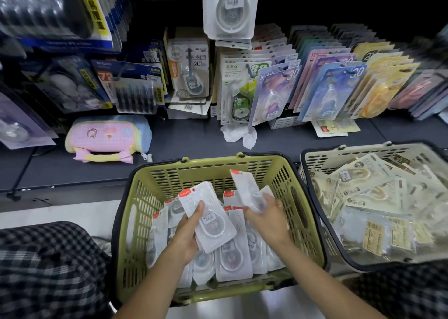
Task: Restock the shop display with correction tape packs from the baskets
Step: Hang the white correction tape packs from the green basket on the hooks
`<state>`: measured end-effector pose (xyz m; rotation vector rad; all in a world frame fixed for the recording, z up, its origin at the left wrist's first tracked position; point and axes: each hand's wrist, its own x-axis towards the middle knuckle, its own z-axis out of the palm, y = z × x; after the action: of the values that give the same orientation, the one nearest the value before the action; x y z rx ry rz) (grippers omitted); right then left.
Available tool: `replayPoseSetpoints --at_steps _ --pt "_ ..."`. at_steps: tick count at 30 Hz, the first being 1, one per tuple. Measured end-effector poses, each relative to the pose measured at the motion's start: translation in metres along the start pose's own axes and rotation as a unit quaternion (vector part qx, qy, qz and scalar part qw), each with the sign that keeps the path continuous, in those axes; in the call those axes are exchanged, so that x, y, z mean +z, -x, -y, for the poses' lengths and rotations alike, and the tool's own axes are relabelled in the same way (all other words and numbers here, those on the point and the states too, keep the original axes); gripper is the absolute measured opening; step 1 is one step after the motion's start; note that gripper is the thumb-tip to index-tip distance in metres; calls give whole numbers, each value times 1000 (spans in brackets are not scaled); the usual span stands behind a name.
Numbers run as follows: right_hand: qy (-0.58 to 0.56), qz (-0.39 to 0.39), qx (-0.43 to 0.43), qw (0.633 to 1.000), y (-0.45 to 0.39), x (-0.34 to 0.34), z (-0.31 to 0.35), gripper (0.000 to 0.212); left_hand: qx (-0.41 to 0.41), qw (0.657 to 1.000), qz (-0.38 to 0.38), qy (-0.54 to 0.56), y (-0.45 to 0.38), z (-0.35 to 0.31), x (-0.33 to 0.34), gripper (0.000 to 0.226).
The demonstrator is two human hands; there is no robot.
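A green basket (208, 168) in front of me holds several white correction tape packs (232, 260) with red top corners. My left hand (188, 231) grips a small stack of these packs (208, 219) above the basket. My right hand (269, 218) pinches a single white pack (244, 189), tilted up over the basket's right half. On the shelf behind stands the display (281, 86) of hanging correction tape packs, with one white pack (229, 8) on a hook at the top centre.
A cream basket (322, 155) full of beige packs (373, 197) sits to the right. On the dark shelf lie a pink pencil pouch (106, 136) and a crumpled white wrapper (238, 134). Checked fabric (43, 265) shows at the lower left and right.
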<state>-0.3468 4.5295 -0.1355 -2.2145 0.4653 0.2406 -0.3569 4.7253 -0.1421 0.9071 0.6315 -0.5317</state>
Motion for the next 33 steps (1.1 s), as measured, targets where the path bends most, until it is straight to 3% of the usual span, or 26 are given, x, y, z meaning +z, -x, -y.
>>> replayPoseSetpoints --at_steps 4,8,10,12,15,17,20,24,27,33 --pt "56 47 -133 989 46 35 24 79 -5 999 43 -14 1 0 1 60" --pt "40 96 -176 979 56 52 22 60 27 999 -22 -26 0 2 -12 49" --pt "47 49 -142 988 49 47 12 56 29 997 -59 -29 0 2 -20 46" --pt "104 23 -61 992 40 42 0 73 28 996 -82 -29 1 1 -25 47" --pt "153 79 1 985 31 44 -8 95 29 995 -92 -40 4 1 -27 52" --pt "167 100 11 981 26 48 -7 94 36 993 -97 -52 6 -1 -27 53" --pt "100 118 43 987 20 47 -3 84 63 991 -88 -74 11 -10 -25 51" --pt "-77 88 50 992 17 23 8 51 98 986 -56 -119 24 -33 -12 59" --pt "-153 32 -11 988 5 -16 45 30 140 977 -6 -161 39 -67 12 61" --pt "-220 21 -203 954 -9 -95 174 17 274 926 77 -248 94 -175 68 74"
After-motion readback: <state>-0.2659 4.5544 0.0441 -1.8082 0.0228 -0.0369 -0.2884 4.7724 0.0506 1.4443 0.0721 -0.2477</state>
